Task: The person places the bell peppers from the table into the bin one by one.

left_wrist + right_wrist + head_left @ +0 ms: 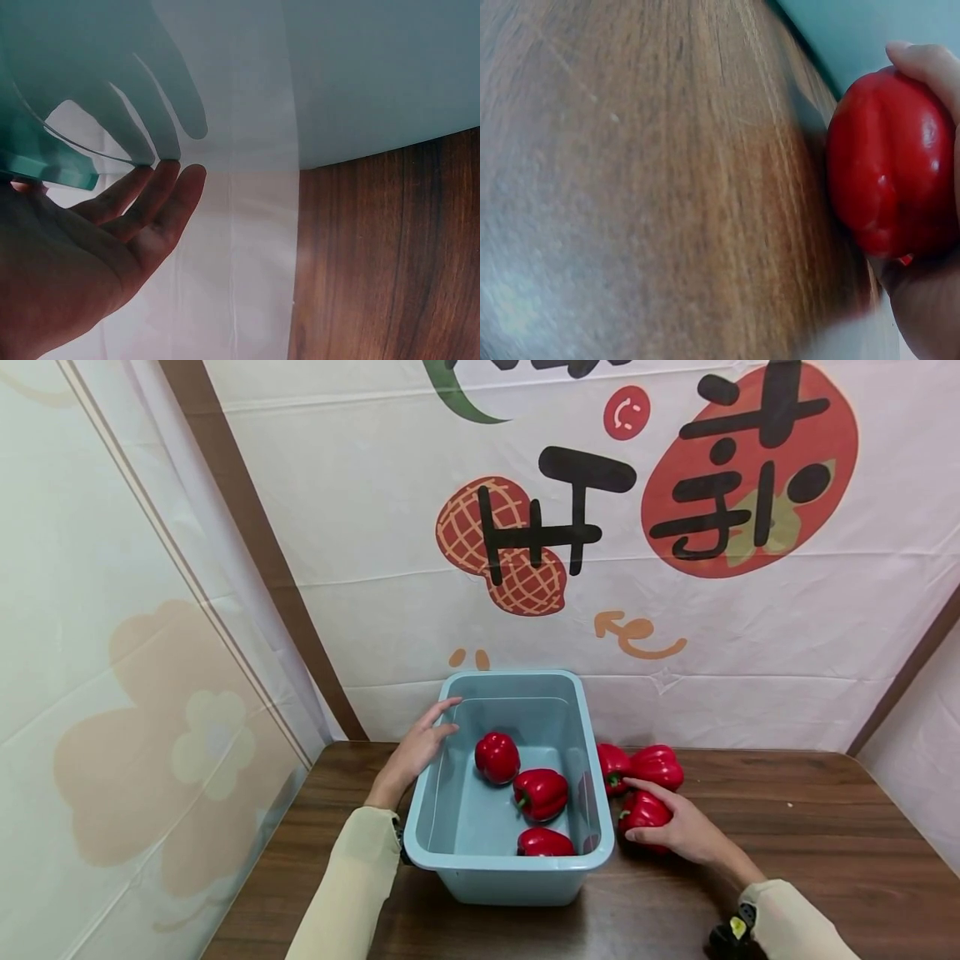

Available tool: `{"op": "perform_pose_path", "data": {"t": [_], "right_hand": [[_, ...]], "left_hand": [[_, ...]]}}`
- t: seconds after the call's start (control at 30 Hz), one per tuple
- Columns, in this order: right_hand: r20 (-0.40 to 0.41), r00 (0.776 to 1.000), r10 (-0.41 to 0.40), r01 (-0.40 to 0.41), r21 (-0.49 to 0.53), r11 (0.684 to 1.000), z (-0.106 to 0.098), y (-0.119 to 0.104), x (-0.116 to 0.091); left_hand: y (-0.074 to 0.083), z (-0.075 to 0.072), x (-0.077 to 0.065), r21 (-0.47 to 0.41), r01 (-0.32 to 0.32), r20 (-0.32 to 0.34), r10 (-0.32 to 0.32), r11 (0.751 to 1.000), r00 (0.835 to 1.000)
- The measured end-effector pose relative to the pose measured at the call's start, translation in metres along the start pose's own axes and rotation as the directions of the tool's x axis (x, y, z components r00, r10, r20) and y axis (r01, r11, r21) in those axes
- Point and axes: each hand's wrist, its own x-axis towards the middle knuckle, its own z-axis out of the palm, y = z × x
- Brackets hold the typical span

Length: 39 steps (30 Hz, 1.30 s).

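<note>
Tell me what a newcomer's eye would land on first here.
Probably the red peppers: three inside the blue tub, three more to its right. The right grip holds the nearest of those; the left grip touches the tub's left side. Behind, black lettering marks a white cloth.

The blue bin [510, 862] hides the lower part of its front pepper [545, 842]; the right wrist view's edge crops the right grip [684, 829].

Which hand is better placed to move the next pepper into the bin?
Probably the right hand: it grips a pepper just right of the bin, near two more peppers. The left hand touches the bin's left rim, on the side away from those peppers, and holds none.
</note>
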Motion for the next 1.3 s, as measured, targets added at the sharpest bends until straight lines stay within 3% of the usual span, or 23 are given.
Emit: {"op": "perform_pose_path", "data": {"t": [1.3], "right_hand": [[-0.02, 1.0, -0.019, 0.018, -0.028, 0.999, -0.0023, 0.0, -0.0007]], "left_hand": [[0.0, -0.001, -0.0004, -0.018, 0.004, 0.003, -0.004, 1.0, 1.0]]}}
